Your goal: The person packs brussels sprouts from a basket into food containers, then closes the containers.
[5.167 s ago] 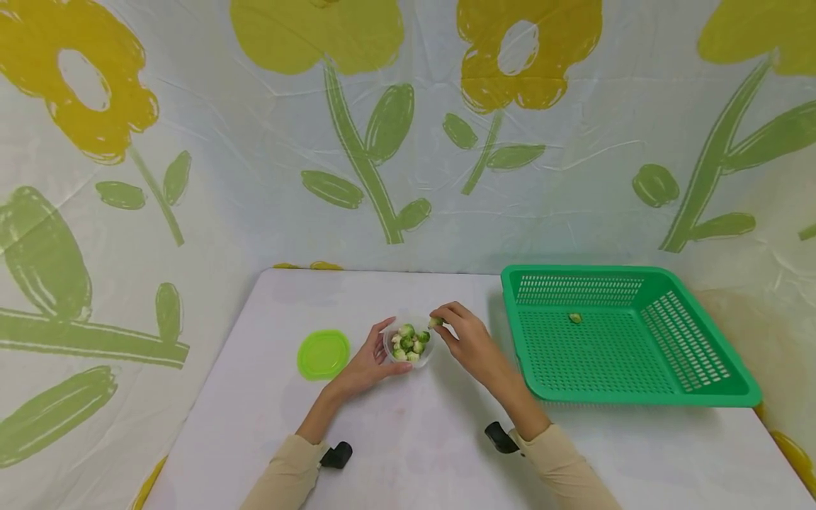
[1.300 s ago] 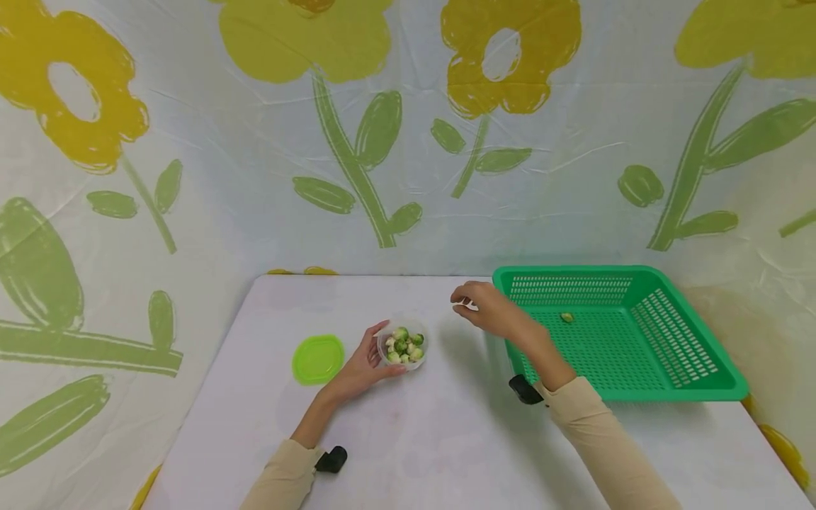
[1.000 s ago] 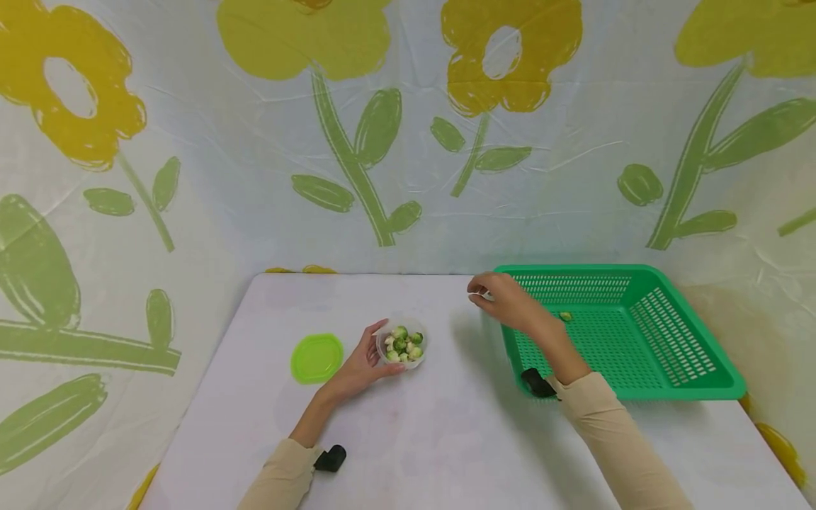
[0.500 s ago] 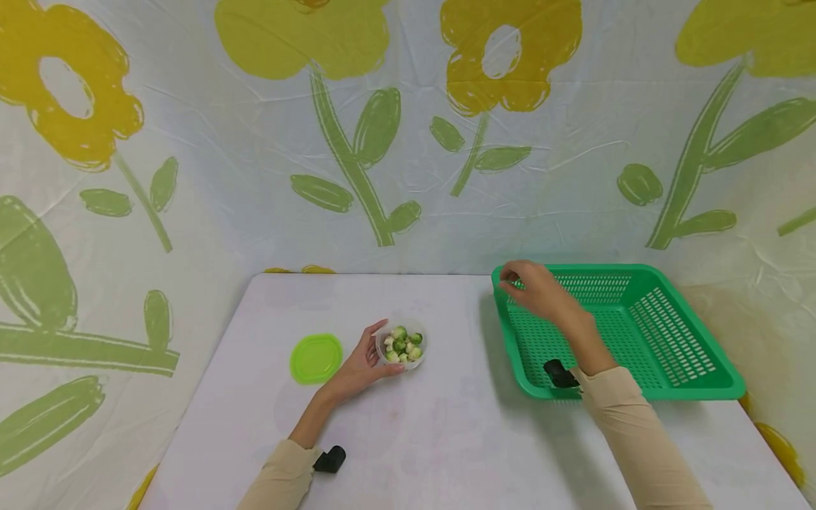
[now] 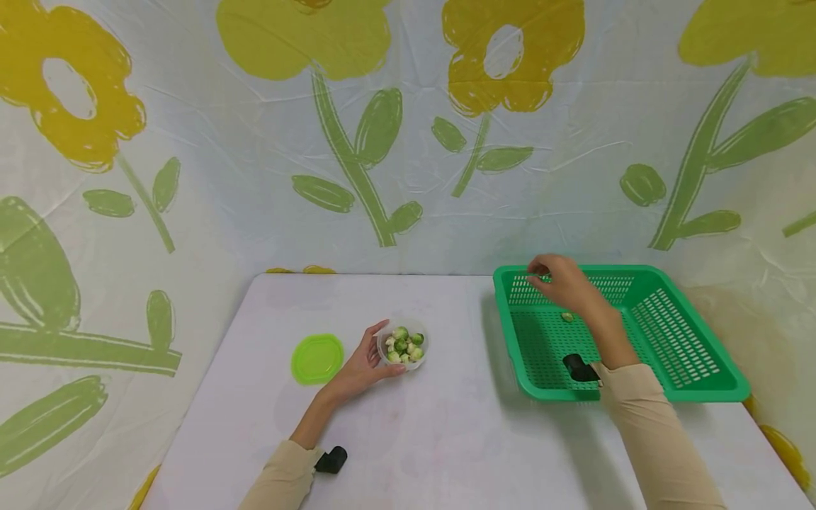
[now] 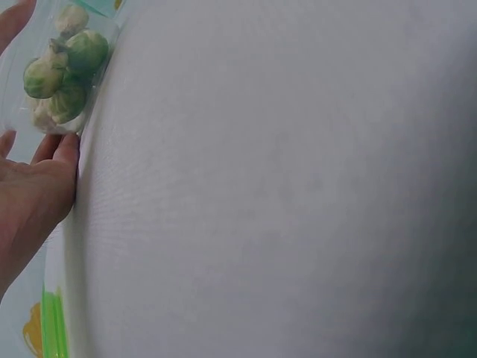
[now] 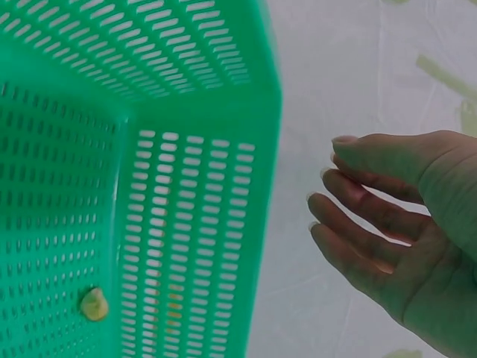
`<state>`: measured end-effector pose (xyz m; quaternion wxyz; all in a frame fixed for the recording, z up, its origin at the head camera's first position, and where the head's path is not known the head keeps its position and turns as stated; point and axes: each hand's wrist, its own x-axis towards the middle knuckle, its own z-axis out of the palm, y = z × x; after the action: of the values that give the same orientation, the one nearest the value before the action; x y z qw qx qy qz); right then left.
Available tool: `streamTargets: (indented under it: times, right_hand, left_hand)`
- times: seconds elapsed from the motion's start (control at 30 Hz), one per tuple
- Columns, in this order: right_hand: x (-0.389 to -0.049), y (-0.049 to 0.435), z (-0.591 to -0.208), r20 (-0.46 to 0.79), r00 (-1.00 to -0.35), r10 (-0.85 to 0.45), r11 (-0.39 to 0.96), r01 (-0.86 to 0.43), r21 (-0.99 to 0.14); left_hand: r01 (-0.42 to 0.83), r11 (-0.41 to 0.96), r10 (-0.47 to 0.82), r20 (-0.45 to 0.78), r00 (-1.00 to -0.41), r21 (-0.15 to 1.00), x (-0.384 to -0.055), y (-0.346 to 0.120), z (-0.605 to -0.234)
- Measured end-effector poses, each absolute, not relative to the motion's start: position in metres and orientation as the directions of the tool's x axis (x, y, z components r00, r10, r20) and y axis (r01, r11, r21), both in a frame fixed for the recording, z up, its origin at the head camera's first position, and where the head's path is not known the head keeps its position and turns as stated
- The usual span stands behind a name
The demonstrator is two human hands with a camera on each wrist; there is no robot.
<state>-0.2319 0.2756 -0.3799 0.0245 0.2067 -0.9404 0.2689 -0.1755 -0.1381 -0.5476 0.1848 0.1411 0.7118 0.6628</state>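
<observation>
My left hand [image 5: 360,368] holds a small clear plastic container [image 5: 416,365] on the table, thumb on the near side and fingers on the far side. Several Brussels sprouts [image 5: 401,345] fill it; the left wrist view shows some of them through the container's wall [image 6: 13,93]. Over the left part of a green basket [image 5: 519,368] hovers my right hand [image 5: 566,285]. In the right wrist view that hand [image 7: 402,216] has loosely bent fingers with nothing between them. A single Brussels sprout [image 5: 567,317] lies on the basket's floor, below the hand.
A bright green lid [image 5: 316,359] lies flat on the white table [image 5: 421,446], left of the container. The basket stands at the table's right side, with raised slotted walls [image 7: 179,224]. A flower-print sheet [image 5: 255,142] hangs behind the table.
Five seconds ago my right hand pinched a sprout beside the container. It has since moved right, empty, to over the basket. My left hand keeps its hold on the container.
</observation>
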Motion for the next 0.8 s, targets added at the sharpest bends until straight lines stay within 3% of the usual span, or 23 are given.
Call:
streamTargets:
  times: [0.57, 0.8]
  right_hand:
    - [-0.24, 0.314, -0.403, 0.114, -0.935, -0.335, 0.799, -0.346, -0.493]
    - [-0.243, 0.328, -0.414, 0.023, -0.951, -0.307, 0.825, -0.278, -0.492]
  left_hand:
    - [-0.063, 0.072, 0.449, -0.089, -0.889, 0.995, -0.175, -0.137, -0.544]
    - [-0.068, 0.085, 0.443, -0.099, -0.891, 0.994, -0.175, -0.138, -0.543]
